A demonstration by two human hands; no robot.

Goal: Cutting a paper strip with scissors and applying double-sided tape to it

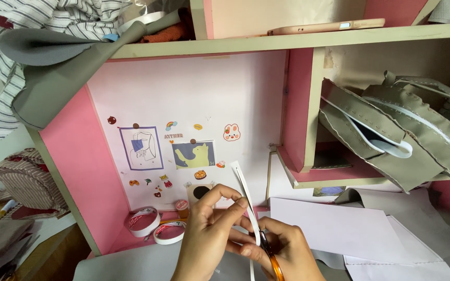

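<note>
A pink and cream shelf unit [308, 104] stands over a worktop [131, 263], and its pale back wall [194, 93] has little stickers and two small pictures on it. Two rolls of tape [144, 220] lie on the worktop near the wall, to the left of the hands. Sheets of white paper [339, 229] lie on the right. Grey fabric pieces [407, 140] are piled in the cubby above them.

The left hand [209, 234] holds a thin white strip [247, 195]. The grip is closed, with thumb and fingers pinching the strip near its middle. The strip points up and tilts a little to the left.

The right hand [287, 252] is closed around orange scissors [272, 260]. The blades touch the strip just below the left fingers. A thin bit of strip hangs below the hands.
</note>
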